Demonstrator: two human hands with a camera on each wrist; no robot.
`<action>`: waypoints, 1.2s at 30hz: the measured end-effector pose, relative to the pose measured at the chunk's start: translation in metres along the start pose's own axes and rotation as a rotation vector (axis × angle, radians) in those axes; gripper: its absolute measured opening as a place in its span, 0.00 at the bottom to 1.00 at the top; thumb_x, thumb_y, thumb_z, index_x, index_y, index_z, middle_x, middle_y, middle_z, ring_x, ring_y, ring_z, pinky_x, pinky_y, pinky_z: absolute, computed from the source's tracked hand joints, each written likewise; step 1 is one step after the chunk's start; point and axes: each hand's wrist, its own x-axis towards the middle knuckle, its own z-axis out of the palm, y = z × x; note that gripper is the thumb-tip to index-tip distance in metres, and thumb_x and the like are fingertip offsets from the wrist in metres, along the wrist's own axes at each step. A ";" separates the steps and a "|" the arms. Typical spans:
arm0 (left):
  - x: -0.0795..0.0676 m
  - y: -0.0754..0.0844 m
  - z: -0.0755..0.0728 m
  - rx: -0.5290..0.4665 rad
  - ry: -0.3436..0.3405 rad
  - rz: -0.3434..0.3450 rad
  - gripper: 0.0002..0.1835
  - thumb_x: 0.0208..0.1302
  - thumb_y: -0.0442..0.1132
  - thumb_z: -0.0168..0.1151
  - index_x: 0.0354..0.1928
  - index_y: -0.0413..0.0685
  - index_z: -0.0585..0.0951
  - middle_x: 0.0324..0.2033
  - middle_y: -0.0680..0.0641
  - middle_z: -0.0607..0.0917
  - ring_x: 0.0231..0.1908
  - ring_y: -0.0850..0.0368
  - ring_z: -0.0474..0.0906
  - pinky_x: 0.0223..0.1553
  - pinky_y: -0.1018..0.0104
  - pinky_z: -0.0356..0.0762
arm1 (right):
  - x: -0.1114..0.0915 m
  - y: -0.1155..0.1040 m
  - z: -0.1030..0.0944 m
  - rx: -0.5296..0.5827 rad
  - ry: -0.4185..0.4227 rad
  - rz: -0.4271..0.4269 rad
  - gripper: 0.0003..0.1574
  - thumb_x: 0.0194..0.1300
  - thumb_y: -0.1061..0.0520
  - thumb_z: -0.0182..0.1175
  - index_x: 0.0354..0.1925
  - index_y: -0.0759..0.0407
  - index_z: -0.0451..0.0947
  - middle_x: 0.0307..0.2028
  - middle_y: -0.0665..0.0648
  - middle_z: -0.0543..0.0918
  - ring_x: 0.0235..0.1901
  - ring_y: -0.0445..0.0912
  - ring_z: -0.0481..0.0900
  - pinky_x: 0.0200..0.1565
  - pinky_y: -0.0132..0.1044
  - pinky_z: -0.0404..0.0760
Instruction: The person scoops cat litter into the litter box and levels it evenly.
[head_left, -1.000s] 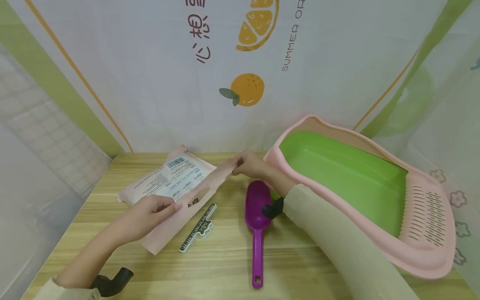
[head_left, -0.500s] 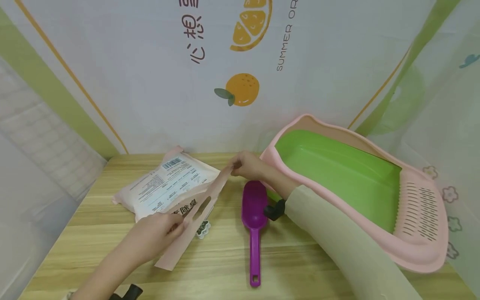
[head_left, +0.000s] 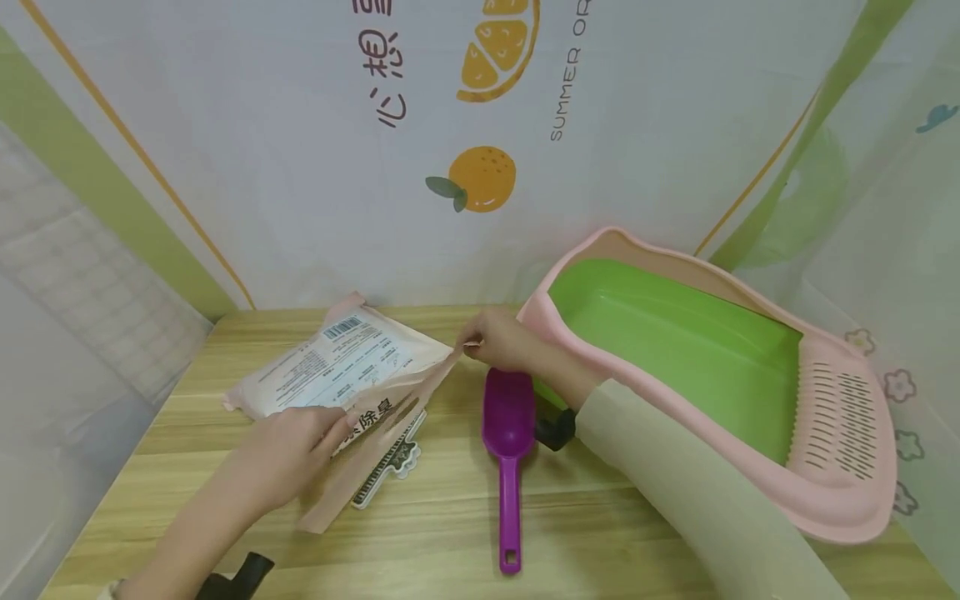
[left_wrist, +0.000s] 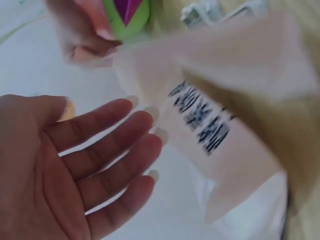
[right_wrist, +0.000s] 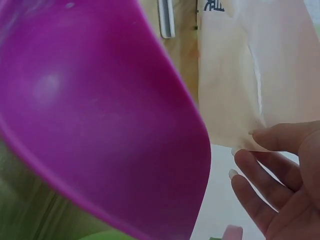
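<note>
A pale pink and white printed bag (head_left: pixel 345 358) lies on the left of the table, its top end raised toward me, with a slot cut through it. My right hand (head_left: pixel 498 337) pinches the far corner of that end between thumb and fingers, as the right wrist view also shows. My left hand (left_wrist: pixel 90 160) has its fingers extended and slightly bent beside the bag's printed face, fingertips right at the bag and nothing gripped. Partly under the bag's top edge lies a black and white clip (head_left: pixel 405 460). A purple scoop (head_left: pixel 510 425) lies below my right wrist.
On the right stands a pink litter box (head_left: pixel 847 508) with a green inside (head_left: pixel 675 358) and a slotted end. Its near wall runs beside my right forearm. A white curtain (head_left: pixel 322 208) with orange prints hangs behind the wooden table (head_left: pixel 427 542).
The bag's top end has been pulled toward me, showing black print and partly covering the clip. My left hand moved nearer, then slightly back, and its pinch has loosened. The right hand keeps its corner.
</note>
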 end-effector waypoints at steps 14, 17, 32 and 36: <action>0.028 -0.011 -0.025 0.124 -0.049 0.033 0.14 0.71 0.45 0.61 0.46 0.41 0.85 0.35 0.48 0.89 0.36 0.52 0.85 0.37 0.51 0.82 | -0.019 -0.002 -0.003 -0.231 -0.074 -0.177 0.16 0.66 0.64 0.62 0.50 0.54 0.87 0.46 0.53 0.90 0.49 0.47 0.87 0.55 0.39 0.83; 0.037 -0.013 -0.021 0.151 -0.093 0.039 0.17 0.72 0.46 0.59 0.50 0.39 0.84 0.38 0.46 0.89 0.38 0.51 0.85 0.42 0.47 0.82 | -0.023 -0.001 -0.004 -0.230 -0.110 -0.243 0.18 0.65 0.58 0.65 0.53 0.55 0.86 0.49 0.54 0.89 0.51 0.47 0.86 0.56 0.39 0.82; 0.049 -0.021 -0.009 0.096 -0.226 0.102 0.15 0.74 0.46 0.57 0.48 0.43 0.85 0.27 0.54 0.84 0.25 0.62 0.73 0.32 0.62 0.75 | -0.034 -0.004 0.004 -0.075 -0.203 -0.175 0.25 0.73 0.49 0.58 0.59 0.63 0.81 0.60 0.61 0.83 0.64 0.53 0.80 0.67 0.45 0.76; 0.046 -0.020 -0.008 0.094 -0.245 0.108 0.13 0.73 0.45 0.58 0.48 0.44 0.84 0.29 0.53 0.85 0.26 0.63 0.73 0.35 0.62 0.75 | -0.039 0.001 0.003 0.029 -0.218 -0.127 0.25 0.68 0.54 0.58 0.61 0.59 0.80 0.63 0.57 0.82 0.64 0.51 0.79 0.65 0.44 0.76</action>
